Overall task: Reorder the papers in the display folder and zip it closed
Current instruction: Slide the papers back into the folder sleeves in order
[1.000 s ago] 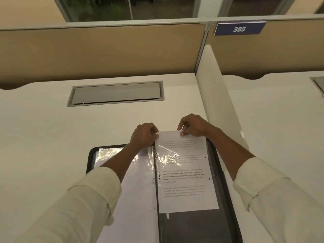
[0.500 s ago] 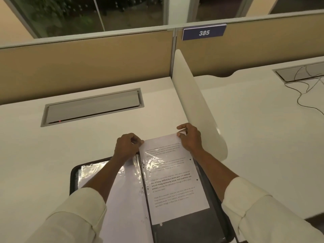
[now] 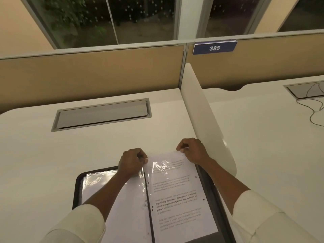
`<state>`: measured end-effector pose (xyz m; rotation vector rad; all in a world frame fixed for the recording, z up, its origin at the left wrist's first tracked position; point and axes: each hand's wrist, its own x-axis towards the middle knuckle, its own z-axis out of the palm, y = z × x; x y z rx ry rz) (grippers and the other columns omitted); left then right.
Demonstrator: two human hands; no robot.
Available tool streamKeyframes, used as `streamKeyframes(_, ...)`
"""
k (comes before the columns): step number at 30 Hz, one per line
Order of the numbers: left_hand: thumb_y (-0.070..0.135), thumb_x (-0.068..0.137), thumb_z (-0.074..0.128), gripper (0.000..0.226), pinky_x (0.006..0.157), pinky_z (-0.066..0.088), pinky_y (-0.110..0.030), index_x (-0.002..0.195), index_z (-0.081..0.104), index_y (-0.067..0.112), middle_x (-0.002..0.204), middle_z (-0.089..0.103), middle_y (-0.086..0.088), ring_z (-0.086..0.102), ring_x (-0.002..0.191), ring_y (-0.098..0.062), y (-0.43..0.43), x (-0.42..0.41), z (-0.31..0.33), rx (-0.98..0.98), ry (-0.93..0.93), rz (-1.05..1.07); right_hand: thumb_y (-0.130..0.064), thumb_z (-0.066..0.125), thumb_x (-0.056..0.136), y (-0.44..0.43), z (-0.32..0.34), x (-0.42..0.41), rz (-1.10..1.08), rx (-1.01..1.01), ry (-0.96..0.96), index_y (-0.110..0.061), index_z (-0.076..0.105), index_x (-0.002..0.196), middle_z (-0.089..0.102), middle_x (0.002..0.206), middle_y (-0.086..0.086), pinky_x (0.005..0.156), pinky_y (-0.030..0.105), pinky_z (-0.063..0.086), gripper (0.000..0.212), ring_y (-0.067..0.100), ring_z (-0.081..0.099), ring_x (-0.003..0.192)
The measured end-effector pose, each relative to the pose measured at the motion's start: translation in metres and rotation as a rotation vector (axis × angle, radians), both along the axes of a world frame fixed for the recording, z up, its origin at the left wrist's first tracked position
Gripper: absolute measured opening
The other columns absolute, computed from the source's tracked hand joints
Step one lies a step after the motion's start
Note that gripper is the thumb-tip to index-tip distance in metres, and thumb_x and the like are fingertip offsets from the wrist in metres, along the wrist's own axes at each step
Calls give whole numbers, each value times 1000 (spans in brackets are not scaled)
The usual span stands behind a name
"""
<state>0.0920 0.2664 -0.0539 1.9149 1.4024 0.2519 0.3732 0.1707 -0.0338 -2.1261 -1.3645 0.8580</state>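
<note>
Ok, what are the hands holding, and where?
Right hand pinches the printed sheet at its top right corner; left hand grips the top left, sheet or sleeve unclear.

Two hands (image 3: pixel 132 163) (image 3: pixel 192 151), one folder (image 3: pixel 76 188) — one printed sheet (image 3: pixel 177 199)

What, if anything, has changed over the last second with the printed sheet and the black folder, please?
Nothing visibly moved; only the camera's view shifted. The left hand and right hand still pinch the top corners of the white printed sheet over the open black zip display folder.
</note>
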Motion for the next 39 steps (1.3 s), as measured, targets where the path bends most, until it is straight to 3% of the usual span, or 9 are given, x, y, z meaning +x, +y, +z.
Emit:
streamKeyframes(7,19,86,80,18,70,46,-26,77,70,31,88,63,14,60,80,1,-16,-2,8,64,24,2,0,67,90,-2,2,4,107,-15,-91,-27,75,94,73,91,-11,78,34,56,28,12,68,87)
streamKeyframes(12,17,85,74,20,70,54,-28,74,68,32,77,68,16,64,75,-2,-19,-4,7,32,31,12,0,66,88,4,3,0,160,-66,-147,-30,77,87,72,86,-12,76,33,55,32,14,68,84)
streamKeyframes(18,18,85,76,13,65,50,-26,79,72,29,65,65,13,63,68,-4,-21,-3,9,6,40,-5,3,61,84,8,12,7,207,-124,-198,-30,75,80,66,78,-16,66,27,47,36,7,62,74)
streamKeyframes(22,20,83,77,14,66,51,-27,76,70,30,68,68,13,65,70,-6,-19,-1,7,-29,44,6,4,61,84,11,16,12,300,-186,-202,-31,72,78,69,82,-14,74,36,57,37,11,66,79)
streamKeyframes(25,25,81,81,14,71,56,-31,77,68,31,72,69,11,67,73,-10,-19,-2,5,-57,42,11,2,57,93,18,21,9,417,-327,-227,-24,73,89,64,86,-14,80,33,55,31,16,66,90)
streamKeyframes(28,26,80,82,16,72,58,-34,78,67,30,72,69,10,67,73,-12,-18,-1,5,-59,43,17,-25,72,95,23,22,-2,452,-368,-238,-26,72,93,67,94,-10,92,37,52,2,18,66,98)
streamKeyframes(31,25,80,83,16,73,58,-35,79,68,29,71,68,10,67,72,-12,-20,-1,5,-70,37,28,-54,86,78,27,23,-20,514,-375,-325,-26,69,100,66,100,-12,97,39,38,39,11,58,96)
streamKeyframes(39,29,81,84,16,74,57,-33,81,68,29,72,67,11,67,75,-11,-24,-3,9,-77,20,61,-40,96,67,27,14,-62,555,-238,-257,-25,68,108,66,102,-9,81,34,47,52,14,58,95)
